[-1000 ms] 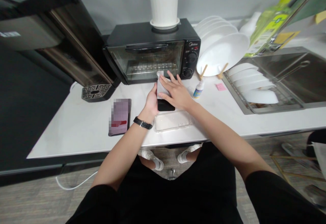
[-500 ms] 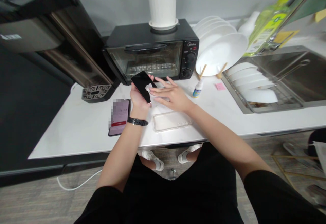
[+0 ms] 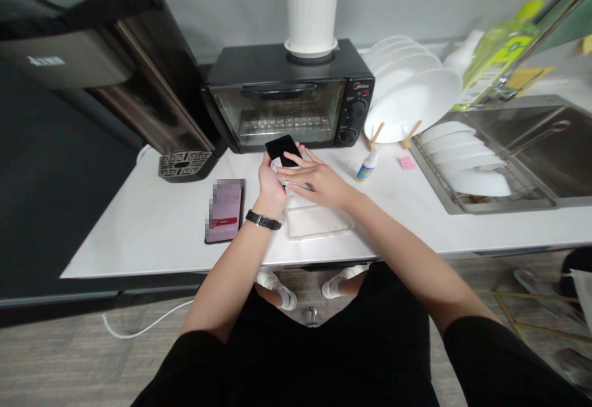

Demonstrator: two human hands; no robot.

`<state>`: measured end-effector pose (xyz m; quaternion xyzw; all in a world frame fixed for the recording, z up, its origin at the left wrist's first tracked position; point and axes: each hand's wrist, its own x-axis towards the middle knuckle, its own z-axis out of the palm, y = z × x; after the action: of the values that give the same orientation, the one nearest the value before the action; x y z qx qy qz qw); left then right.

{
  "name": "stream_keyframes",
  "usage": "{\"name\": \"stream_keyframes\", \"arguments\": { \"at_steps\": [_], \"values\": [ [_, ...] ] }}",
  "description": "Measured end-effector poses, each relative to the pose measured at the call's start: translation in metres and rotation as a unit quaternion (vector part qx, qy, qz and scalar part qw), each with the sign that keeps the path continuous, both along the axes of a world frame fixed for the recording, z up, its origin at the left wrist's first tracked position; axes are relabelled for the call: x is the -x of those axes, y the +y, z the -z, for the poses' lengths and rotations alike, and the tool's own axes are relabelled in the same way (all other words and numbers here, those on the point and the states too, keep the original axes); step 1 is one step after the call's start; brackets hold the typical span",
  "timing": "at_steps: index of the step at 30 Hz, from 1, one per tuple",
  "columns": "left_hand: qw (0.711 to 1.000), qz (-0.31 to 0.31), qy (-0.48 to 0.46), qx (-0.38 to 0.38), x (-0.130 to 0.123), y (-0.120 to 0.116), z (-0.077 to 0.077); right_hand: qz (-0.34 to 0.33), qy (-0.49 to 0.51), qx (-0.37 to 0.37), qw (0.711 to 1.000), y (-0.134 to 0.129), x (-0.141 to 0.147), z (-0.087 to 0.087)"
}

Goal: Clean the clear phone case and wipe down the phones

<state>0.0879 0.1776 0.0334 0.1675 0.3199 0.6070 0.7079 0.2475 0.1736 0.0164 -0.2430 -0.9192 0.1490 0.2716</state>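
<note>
My left hand (image 3: 271, 186), with a black watch strap on its wrist, holds a black smartphone (image 3: 281, 145) from below, screen up. Over the lower part of the screen lies my right hand (image 3: 322, 185), its fingers pressing a white wipe (image 3: 277, 164) onto the glass. The fingers cover part of the wipe and of the phone. Just below the hands a clear phone case (image 3: 319, 222) lies flat on the counter. To the right stands a small white spray bottle (image 3: 366, 168) with a blue and yellow label.
Another phone (image 3: 226, 209) with a lit screen lies left on the white counter (image 3: 139, 222). Behind are a toaster oven (image 3: 287, 111), a dispenser with drip tray (image 3: 185, 166) and racked plates (image 3: 411, 108). A pink note (image 3: 407, 163) and a sink (image 3: 546, 154) are right.
My right hand and the wipe have moved down the phone, covering more of its lower half. The phone has turned in my left hand. The whole view has shifted slightly.
</note>
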Motion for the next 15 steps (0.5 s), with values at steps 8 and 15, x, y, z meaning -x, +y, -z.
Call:
{"name": "stream_keyframes", "arguments": {
  "at_steps": [8, 15],
  "values": [
    [0.989, -0.138, -0.055, -0.015, 0.036, -0.02, -0.019, 0.146, 0.033, 0.001, 0.989, 0.029, -0.012, -0.005],
    [0.997, 0.014, 0.079, 0.016, 0.053, -0.094, -0.01, 0.166, 0.107, 0.043, 0.979, -0.018, -0.021, -0.015]
  ]
}}
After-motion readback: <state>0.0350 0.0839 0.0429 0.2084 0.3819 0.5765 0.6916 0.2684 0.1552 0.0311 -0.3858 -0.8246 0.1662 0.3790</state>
